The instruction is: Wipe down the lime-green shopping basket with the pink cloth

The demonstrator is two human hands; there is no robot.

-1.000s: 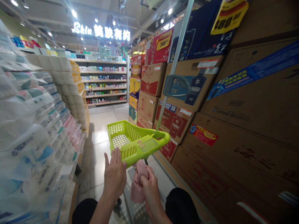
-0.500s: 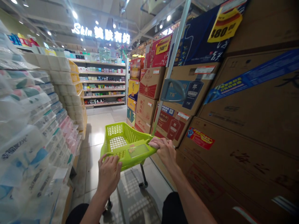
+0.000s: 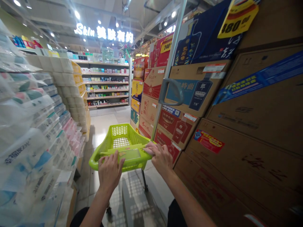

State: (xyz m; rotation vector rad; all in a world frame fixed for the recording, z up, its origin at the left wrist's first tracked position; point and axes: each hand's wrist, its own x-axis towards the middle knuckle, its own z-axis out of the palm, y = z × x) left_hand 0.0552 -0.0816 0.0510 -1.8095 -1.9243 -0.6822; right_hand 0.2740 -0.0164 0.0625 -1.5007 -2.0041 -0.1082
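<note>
A lime-green shopping cart (image 3: 129, 136) stands in front of me, its latticed plastic basket pointing up the aisle. My left hand (image 3: 110, 170) is closed over the near rim of its handle, left of the clear panel (image 3: 130, 154). The rim's right end is gripped by my right hand (image 3: 163, 160), fingers wrapped round it. Something soft and pinkish (image 3: 150, 148) shows under the right fingers; its kind I cannot make out. Below the basket, a dark leg with a caster (image 3: 145, 188) reaches the floor.
Plastic-wrapped tissue packs (image 3: 35, 135) are piled along the left. Stacked cartons (image 3: 213, 126) rise close on the right, behind a metal pole (image 3: 174, 37) with a grey handle (image 3: 174, 92). Pale floor tiles (image 3: 101, 118) lead to stocked shelves (image 3: 106, 82) under a lit sign.
The cart has turned so its basket points straighter up the aisle, and its left handle end now shows beyond my left hand. Both hands keep their grip. The right-hand cartons look slightly nearer.
</note>
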